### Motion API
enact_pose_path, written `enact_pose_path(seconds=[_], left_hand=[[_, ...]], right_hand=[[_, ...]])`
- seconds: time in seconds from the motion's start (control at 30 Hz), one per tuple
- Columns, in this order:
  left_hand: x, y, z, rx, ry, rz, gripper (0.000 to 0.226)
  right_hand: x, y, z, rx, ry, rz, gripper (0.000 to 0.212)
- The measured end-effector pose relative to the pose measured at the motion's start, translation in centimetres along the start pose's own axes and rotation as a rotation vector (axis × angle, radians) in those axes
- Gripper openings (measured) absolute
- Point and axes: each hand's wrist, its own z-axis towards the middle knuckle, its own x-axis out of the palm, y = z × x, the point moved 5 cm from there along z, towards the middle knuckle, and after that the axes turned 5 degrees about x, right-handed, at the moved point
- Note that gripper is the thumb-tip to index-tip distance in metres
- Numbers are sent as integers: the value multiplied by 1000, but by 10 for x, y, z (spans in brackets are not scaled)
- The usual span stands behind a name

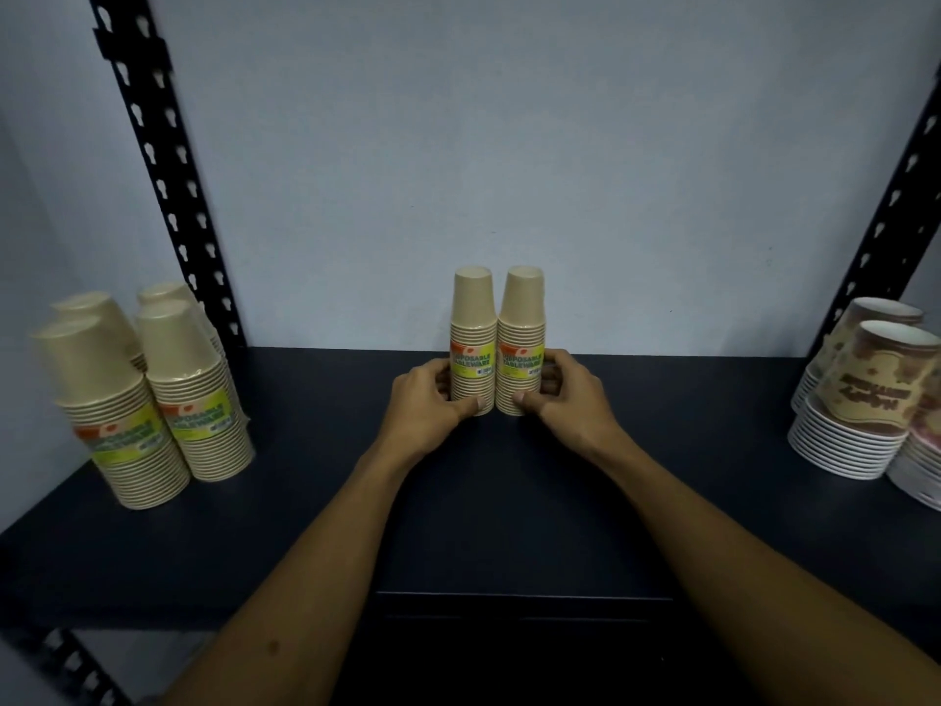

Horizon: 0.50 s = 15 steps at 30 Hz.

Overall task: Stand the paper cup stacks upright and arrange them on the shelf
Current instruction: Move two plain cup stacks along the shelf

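Fingers [461, 407] of both hands curled round two upright paper cup stacks [496, 343], touching, on dark shelf [509, 501]

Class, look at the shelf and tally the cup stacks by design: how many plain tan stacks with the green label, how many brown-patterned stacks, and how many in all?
Plain tan stacks with green label: 6, two held in the middle, four at the left.
Brown-patterned stacks: 2 plainly visible; the right edge hides any others.
Total: 8
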Motion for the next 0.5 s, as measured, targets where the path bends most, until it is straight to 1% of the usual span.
enact_pose_path(seconds=[0.13, 0.5], left_hand=[[0, -2, -2, 6, 16, -43, 64], [-3, -3, -4, -25, -12, -14, 63]], right_hand=[[0, 1, -2, -1, 9, 2, 55], [-1, 0, -2, -5, 15, -5, 56]])
